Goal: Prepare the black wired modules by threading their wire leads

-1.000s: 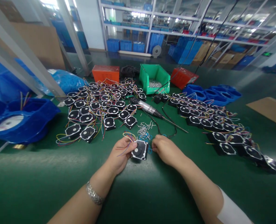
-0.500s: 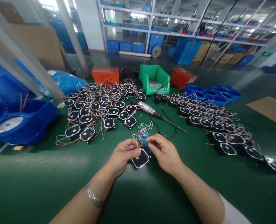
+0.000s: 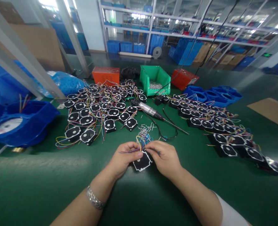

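My left hand (image 3: 124, 157) grips a small square black stepper motor (image 3: 142, 161) with white edges, its thumb on the top face. Coloured wires (image 3: 140, 142) rise from the motor's far side, by the left fingers. At the motor's far right corner, my right hand (image 3: 165, 157) is closed in a pinch; what sits between its fingertips is too small to make out. Just beyond both hands lies a loose pile of screws (image 3: 146, 129), with small blue pieces (image 3: 148, 138) at its near side.
A power screwdriver (image 3: 150, 110) with a long bit lies beyond the screws, its cable (image 3: 169, 138) looping nearby. Several wired motors (image 3: 95, 108) crowd the left; rows of motors (image 3: 207, 125) fill the right. Behind stand a green bin (image 3: 144, 78) of screws and orange boxes (image 3: 106, 75).
My right hand has moved left and slightly nearer, from beside the blue pieces to the motor's far corner. My left hand and the motor stay nearly in place.
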{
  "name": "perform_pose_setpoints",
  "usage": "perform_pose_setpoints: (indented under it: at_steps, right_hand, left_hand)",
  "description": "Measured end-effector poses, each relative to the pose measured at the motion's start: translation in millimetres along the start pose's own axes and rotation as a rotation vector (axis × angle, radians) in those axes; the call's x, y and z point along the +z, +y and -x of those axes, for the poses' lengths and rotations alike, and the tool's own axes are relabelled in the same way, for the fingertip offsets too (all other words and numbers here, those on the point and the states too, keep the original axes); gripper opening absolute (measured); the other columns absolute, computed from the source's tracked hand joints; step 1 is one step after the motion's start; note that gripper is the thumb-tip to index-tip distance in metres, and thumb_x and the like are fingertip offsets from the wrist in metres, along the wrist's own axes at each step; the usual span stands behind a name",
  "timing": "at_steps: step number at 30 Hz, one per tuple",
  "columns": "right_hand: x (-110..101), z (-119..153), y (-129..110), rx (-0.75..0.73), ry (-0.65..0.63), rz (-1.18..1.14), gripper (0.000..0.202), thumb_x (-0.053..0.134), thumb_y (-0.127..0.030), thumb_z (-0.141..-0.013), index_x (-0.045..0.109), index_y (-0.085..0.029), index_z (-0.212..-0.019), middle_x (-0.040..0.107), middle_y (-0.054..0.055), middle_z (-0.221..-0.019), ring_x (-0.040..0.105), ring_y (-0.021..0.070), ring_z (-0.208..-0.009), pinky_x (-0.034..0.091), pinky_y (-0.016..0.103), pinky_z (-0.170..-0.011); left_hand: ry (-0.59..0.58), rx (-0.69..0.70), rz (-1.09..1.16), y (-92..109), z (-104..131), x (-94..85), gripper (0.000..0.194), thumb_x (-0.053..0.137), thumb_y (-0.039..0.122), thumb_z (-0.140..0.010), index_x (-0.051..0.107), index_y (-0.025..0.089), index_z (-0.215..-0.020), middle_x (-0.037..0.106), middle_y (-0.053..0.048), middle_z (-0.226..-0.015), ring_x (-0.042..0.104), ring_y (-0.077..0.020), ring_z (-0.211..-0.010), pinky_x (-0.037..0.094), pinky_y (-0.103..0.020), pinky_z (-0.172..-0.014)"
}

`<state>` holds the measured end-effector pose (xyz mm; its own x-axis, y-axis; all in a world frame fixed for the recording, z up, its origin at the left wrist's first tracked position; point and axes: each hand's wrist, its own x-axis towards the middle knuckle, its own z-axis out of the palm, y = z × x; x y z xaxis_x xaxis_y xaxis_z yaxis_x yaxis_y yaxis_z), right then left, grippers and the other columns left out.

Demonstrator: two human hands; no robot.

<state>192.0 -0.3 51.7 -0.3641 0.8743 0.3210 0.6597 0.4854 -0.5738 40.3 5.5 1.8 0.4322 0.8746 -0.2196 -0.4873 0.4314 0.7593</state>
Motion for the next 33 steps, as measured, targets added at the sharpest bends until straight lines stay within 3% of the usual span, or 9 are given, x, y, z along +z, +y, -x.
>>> perform_pose_setpoints:
  at_steps: [6,9,13,18,21,25,27,29,33]
  right_hand:
    - [-0.5,0.7,2.4,-0.263,-0.088,0.14,0.028,0.034,-0.008,-0.084,0.06,-0.015,-0.088,0.06,0.005,-0.084,0.055,0.0152,-0.081,0.045,0.028,-0.074]
    - [-1.2,-0.5,3.9,-0.252,-0.089,0.111,0.027,0.035,-0.011,-0.085,0.06,-0.017,-0.094,0.059,0.005,-0.094,0.054,0.0144,-0.088,0.046,0.028,-0.079]
    - [-17.7,-7.4,18.8,-0.096,0.096,0.203,0.022,0.039,-0.017,-0.085,0.061,-0.019,-0.091,0.057,0.004,-0.097,0.053,0.0146,-0.09,0.045,0.028,-0.081]
    - [-69.0,-10.8,84.1,0.224,0.439,0.569,0.02,0.045,-0.013,-0.075,0.06,-0.013,-0.088,0.056,0.008,-0.094,0.051,0.0199,-0.09,0.043,0.033,-0.083]
    - [-96.2,-3.0,123.9,0.44,0.388,0.788,0.035,0.049,-0.01,-0.07,0.055,-0.006,-0.104,0.05,0.013,-0.108,0.044,0.024,-0.101,0.037,0.037,-0.091]
    - [-104.5,5.0,148.3,0.606,0.205,0.934,0.053,0.044,-0.009,-0.072,0.036,-0.009,-0.125,0.032,0.01,-0.129,0.024,0.0271,-0.118,0.022,0.054,-0.096]
    - [-100.7,4.6,149.7,0.656,0.115,0.954,0.056,0.04,-0.008,-0.073,0.031,-0.013,-0.128,0.027,0.007,-0.132,0.019,0.0275,-0.12,0.017,0.06,-0.093]
    - [-96.3,2.1,146.6,0.673,0.057,0.981,0.055,0.038,-0.007,-0.074,0.031,-0.016,-0.128,0.029,0.006,-0.13,0.021,0.0276,-0.117,0.016,0.062,-0.091]
    - [-91.7,-2.6,133.2,0.67,0.017,1.107,0.047,0.039,-0.008,-0.077,0.042,-0.021,-0.121,0.04,0.008,-0.117,0.037,0.0268,-0.102,0.021,0.054,-0.09]
  left_hand:
    - [0.043,0.012,-0.004,-2.3,0.2,1.4,0.023,0.072,0.025,-0.055,0.057,0.012,-0.068,0.054,0.002,-0.055,0.044,-0.0064,-0.049,0.031,-0.02,-0.05]
    - [0.09,0.033,-0.013,3.2,0.1,-0.4,0.024,0.072,0.027,-0.055,0.057,0.013,-0.067,0.056,0.001,-0.057,0.046,-0.0075,-0.051,0.033,-0.021,-0.053]
    - [0.25,0.109,-0.242,17.0,-0.7,-16.6,0.026,0.069,0.033,-0.057,0.057,0.014,-0.069,0.055,0.001,-0.057,0.047,-0.0096,-0.052,0.034,-0.022,-0.052]
    - [0.579,0.225,-0.892,26.0,-3.7,-46.5,0.023,0.057,0.04,-0.067,0.054,0.017,-0.072,0.054,-0.001,-0.062,0.049,-0.0157,-0.06,0.036,-0.027,-0.058]
    - [0.744,0.295,-1.236,29.0,-3.7,-48.8,0.029,0.048,0.041,-0.073,0.053,0.015,-0.086,0.058,-0.009,-0.082,0.052,-0.0241,-0.078,0.038,-0.035,-0.073]
    - [0.965,0.612,-1.549,30.1,3.2,-32.3,0.044,0.051,0.036,-0.071,0.049,0.006,-0.103,0.052,-0.021,-0.103,0.044,-0.0331,-0.099,0.03,-0.044,-0.086]
    - [0.93,0.787,-1.551,25.6,8.5,-22.1,0.038,0.053,0.033,-0.071,0.051,0.008,-0.1,0.053,-0.019,-0.102,0.045,-0.0315,-0.099,0.03,-0.042,-0.086]
    - [0.749,0.847,-1.477,18.0,12.7,-13.5,0.026,0.054,0.031,-0.071,0.054,0.014,-0.092,0.059,-0.012,-0.085,0.054,-0.024,-0.082,0.037,-0.033,-0.076]
    - [0.546,0.406,-1.562,4.4,13.0,-4.1,0.021,0.045,0.031,-0.077,0.057,0.019,-0.09,0.061,-0.004,-0.064,0.054,-0.0192,-0.055,0.037,-0.029,-0.054]
